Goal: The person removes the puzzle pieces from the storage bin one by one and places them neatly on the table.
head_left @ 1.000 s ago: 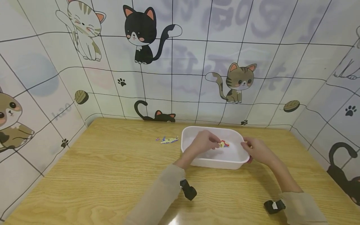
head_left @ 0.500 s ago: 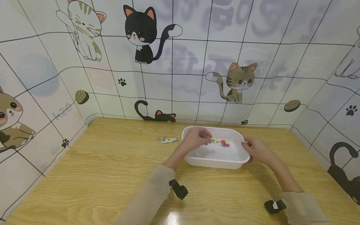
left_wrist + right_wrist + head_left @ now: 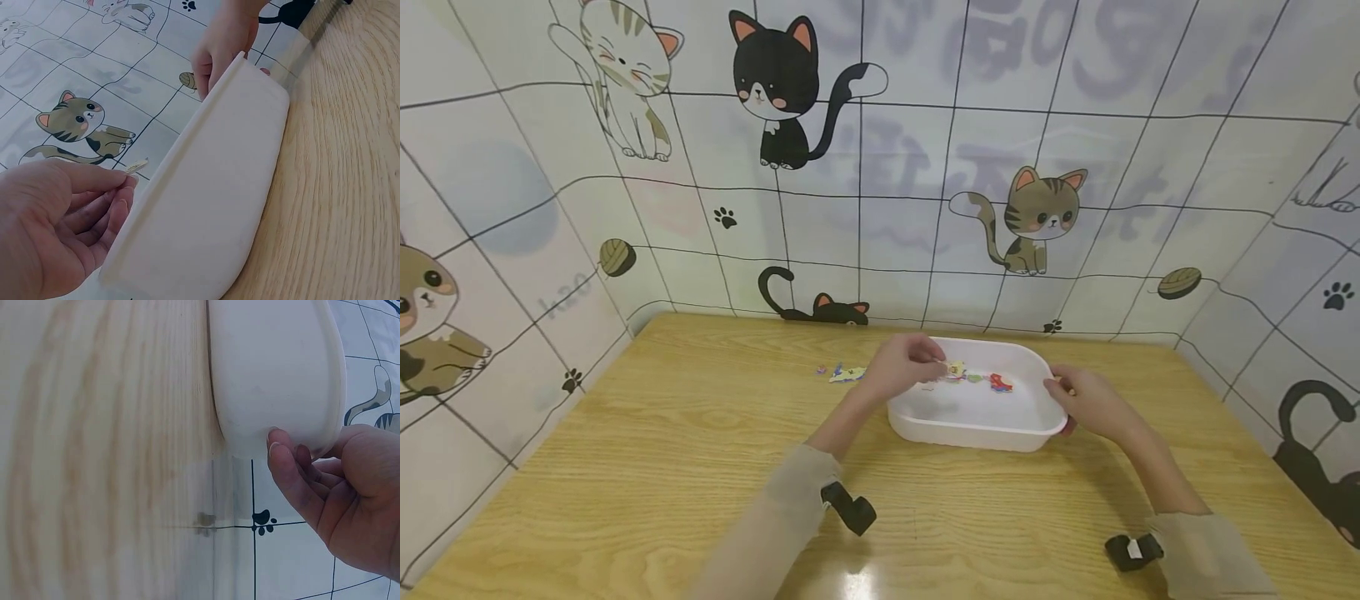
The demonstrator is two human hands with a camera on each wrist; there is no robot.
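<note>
A white plastic tub with a rounded rim sits on the table. Over its left end my left hand pinches a small flat yellowish cutout between thumb and fingertip; the left wrist view shows it nearly edge-on, just above the rim. Inside the tub lie a red-and-blue cutout and a small greenish piece beside it. My right hand grips the tub's right end, thumb at the rim and fingers against the outer wall.
On the wooden table, left of the tub, lie a long yellow-and-blue cutout, partly behind my left hand, and a tiny pink piece. A wall covering printed with cats rises behind the table and along its sides.
My left hand has moved left across the tub, away from the red-and-blue cutout, exposing more of the pieces inside. The right hand has kept its grip on the tub, which has stayed in place.
</note>
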